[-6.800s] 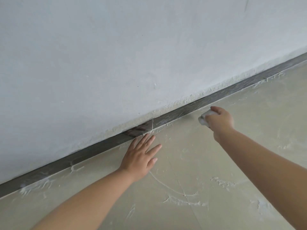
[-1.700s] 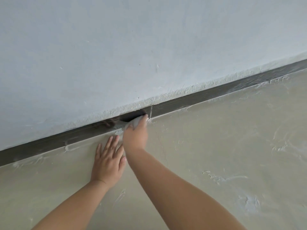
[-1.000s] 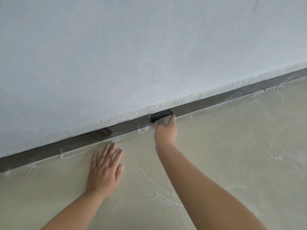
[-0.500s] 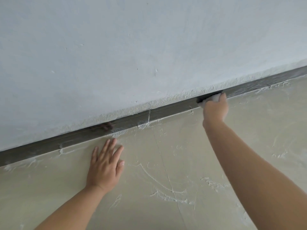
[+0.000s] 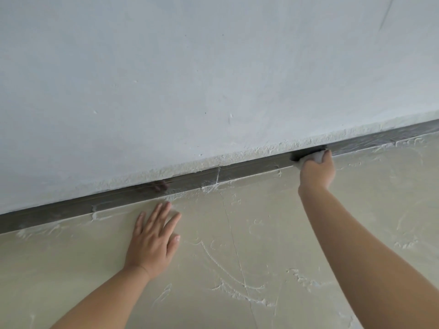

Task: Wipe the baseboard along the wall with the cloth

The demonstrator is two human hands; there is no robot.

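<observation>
A dark grey baseboard (image 5: 249,170) runs slanting from lower left to upper right under a white wall (image 5: 190,79). My right hand (image 5: 317,170) grips a small white cloth (image 5: 314,157) and presses it against the baseboard at the right; most of the cloth is hidden under the fingers. My left hand (image 5: 153,238) lies flat on the floor, fingers straight and spread, just below the baseboard left of its vertical joint (image 5: 218,174).
The beige floor (image 5: 273,245) carries white plaster smears and a thin crack. A brownish mark (image 5: 160,185) sits on the baseboard above my left hand. The wall's lower edge is rough plaster.
My right hand has slid the cloth along the baseboard to the right, from near the joint to well past it. My left hand stays flat on the floor.
</observation>
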